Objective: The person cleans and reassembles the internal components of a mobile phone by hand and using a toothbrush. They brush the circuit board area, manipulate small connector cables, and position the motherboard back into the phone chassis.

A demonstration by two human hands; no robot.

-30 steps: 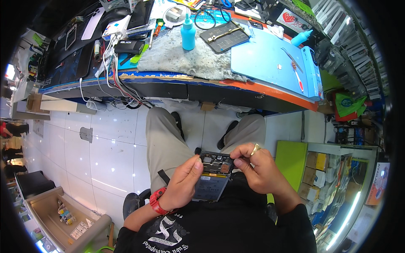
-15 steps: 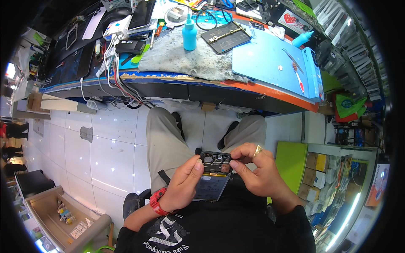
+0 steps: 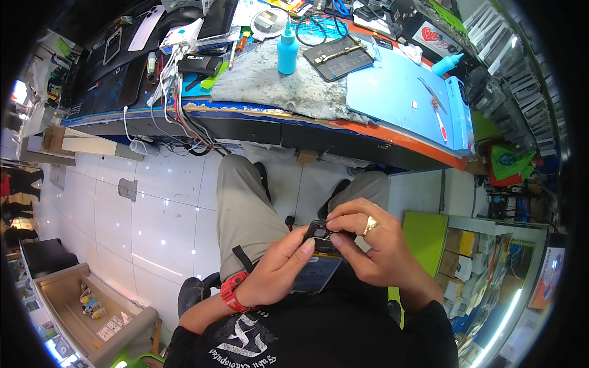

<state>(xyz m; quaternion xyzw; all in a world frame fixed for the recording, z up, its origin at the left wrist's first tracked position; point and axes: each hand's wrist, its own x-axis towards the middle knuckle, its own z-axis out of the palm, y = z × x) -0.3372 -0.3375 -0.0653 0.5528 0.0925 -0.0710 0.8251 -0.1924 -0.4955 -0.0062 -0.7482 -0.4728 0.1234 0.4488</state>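
While left grip holds phone, right grip pinching

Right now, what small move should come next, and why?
Perhaps steady the opened phone with the left hand and ease gently at its top end with the right hand: the left thumb braces one side, the right fingertips pinch the top, and inner parts show.

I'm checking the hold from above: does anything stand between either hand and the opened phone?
Nothing visible does: the left hand grips the left side of the opened phone, and the right hand touches its upper right part. The underside is hidden.
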